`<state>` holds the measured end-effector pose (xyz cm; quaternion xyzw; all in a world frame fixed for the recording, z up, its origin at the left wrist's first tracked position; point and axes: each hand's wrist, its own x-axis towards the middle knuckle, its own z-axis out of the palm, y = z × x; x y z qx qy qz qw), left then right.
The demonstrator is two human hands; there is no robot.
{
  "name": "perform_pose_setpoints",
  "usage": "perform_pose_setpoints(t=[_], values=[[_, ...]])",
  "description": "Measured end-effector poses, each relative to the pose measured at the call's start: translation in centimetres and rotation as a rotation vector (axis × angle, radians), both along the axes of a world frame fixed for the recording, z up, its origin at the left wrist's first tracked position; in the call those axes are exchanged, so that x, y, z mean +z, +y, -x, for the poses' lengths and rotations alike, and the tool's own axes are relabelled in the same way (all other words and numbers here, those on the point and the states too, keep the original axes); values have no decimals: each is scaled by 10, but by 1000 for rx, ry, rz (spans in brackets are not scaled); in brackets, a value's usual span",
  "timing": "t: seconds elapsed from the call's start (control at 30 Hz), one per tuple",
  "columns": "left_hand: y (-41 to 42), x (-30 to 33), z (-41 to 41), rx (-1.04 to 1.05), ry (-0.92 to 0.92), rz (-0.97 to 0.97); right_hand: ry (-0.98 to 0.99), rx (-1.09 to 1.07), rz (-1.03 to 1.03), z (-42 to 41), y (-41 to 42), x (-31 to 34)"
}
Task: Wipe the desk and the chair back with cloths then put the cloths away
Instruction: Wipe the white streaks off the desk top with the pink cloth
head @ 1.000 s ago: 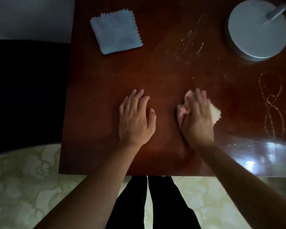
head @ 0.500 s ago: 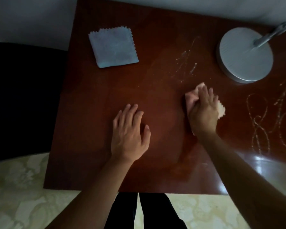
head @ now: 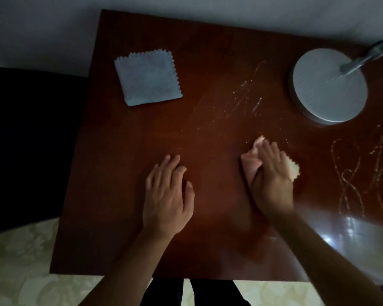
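Dark red-brown wood, glossy under a glare patch at the near right edge, makes up the desk point(head: 124, 195), and it is only partly clean, so the step in hand looks like wiping the top.

Nearest the front edge, the left hand point(head: 167, 193) lies flat on the wood, palm down, fingers straight and close together, thumb out to the right. It holds nothing; it seems to brace the body. Its forearm runs back over the front edge.

Right of it, a little farther in, the right hand point(head: 271, 180) presses a bunched pink cloth point(head: 251, 161) onto the desk. The fingers reach forward over the cloth and the thumb curls along its left side, so the hand grips it as well as pressing it. A pinked corner sticks out to the right of the knuckles. The wrist is low and the forearm slants in from the near right corner.

To wipe well, I judge the hand should keep its palm weight on the cloth and work in overlapping passes toward the marks that remain: the pale loops point(head: 349, 180) near the right edge, and the streaks point(head: 248, 96) farther in, toward the middle. A flatter, less bunched cloth would cover more wood per pass.

Farther still, a blue cloth point(head: 147, 77) lies folded and untouched near the far left corner, while the lamp base point(head: 328, 89) stands near the far right corner; wiping close to it calls for care. Beyond the left edge sits a dark chair point(head: 31, 140), not yet wiped as far as I can judge.
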<state>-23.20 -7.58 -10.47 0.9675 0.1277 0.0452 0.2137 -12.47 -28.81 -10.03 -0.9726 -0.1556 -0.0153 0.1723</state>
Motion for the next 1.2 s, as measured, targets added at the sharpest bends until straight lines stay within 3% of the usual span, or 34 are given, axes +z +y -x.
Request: perform_pose_setpoints(t=[0.2,0.3,0.43,0.63,0.77,0.87,1.07,1.13,1.2], values=[[-3,1,-1,-1,18,-93,30,-32,-39,-85,53,7],[-13,4,-10,23,-1,-114,7,193,-38,-45,82,0],[-31,9,-41,-16,-18,-93,-45,454,-39,-13,39,3],[-57,13,-88,-87,-32,-30,-27,70,-6,-139,23,3],[-66,4,-95,-57,-47,-7,-49,-70,-61,-210,47,3],[-67,-1,-95,-39,-58,-15,-122,-6,-29,-217,67,4],[-69,0,-95,-95,-48,-55,-97,529,-108,-120,30,-8],[-69,0,-94,-103,-20,-66,-60,499,-53,-145,23,-6],[-68,1,-95,-76,8,-43,-91,276,5,-193,33,-1]])
